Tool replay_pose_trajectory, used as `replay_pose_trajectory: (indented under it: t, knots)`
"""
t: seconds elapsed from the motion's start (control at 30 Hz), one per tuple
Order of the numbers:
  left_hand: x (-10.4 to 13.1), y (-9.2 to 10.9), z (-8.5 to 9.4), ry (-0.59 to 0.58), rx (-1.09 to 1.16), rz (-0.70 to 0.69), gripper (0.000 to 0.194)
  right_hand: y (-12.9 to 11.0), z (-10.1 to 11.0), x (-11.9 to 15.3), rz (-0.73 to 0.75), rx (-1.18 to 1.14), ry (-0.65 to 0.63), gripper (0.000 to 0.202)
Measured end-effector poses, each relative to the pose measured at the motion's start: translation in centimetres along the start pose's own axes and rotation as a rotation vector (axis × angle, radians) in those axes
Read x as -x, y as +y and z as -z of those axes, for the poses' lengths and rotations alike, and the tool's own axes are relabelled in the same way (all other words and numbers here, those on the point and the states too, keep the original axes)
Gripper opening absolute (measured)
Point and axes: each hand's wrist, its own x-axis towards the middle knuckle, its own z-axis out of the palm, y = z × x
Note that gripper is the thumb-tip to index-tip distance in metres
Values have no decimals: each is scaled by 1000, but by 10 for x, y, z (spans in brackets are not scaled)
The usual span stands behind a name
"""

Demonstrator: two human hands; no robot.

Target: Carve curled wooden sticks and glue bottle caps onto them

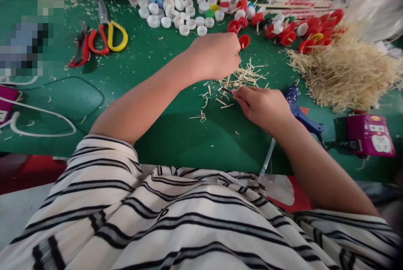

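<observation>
1. Head view: left hand point(218, 55) clenched around a thin pale stick point(228, 81), lower end showing beneath the fist.
2. Right hand point(264, 105), nearer the body, pinches a slim dark tool point(226, 90) by the stick's lower end.
3. Pale shavings point(250, 73) just beyond right hand; step appears to be paring the stick.
4. Next move probably calls for firm left grip, controlled tool stroke.

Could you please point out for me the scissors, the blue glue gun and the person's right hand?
Scissors point(110, 35): head view, on the yellow handle.
Blue glue gun point(307, 121): head view, on its handle.
Right hand point(263, 104): head view, on its back.
</observation>
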Motion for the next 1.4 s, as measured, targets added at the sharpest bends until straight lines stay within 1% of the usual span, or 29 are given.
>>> replay_pose_trajectory:
  t: [0.13, 0.3, 0.5, 0.67, 0.83, 0.9, 1.07, 1.23, 1.4]
  knots:
    - [0, -1, 0, 0, 7, 22, 24, 2, -4, 2, 21, -14, 17, 40]
    - [-2, 0, 0, 8, -14, 57, 22, 4, -4, 6, 16, -28, 15, 38]
    - [-5, 0, -2, 3, -9, 41, 22, 1, -7, 6, -6, 5, 13, 38]
    - [-6, -1, -3, 19, 28, 8, 28, -7, -3, 1, -13, 22, -35, 39]
    - [-3, 2, 0, -27, 46, 58, 31, -10, 5, -2, -21, 20, -87, 35]
    - [-2, 3, 1, -32, 48, 58, 32, -10, 7, -2, -25, 20, -93, 33]
    - [-2, 2, 0, -5, 42, 43, 36, -8, 4, 5, -22, 28, -95, 32]
    - [-3, -2, -3, 21, 60, 0, 39, -2, -2, 7, -38, 13, -68, 34]
    - [-1, -1, -7, 59, 75, -73, 39, -3, -2, 1, -44, -11, 14, 37]
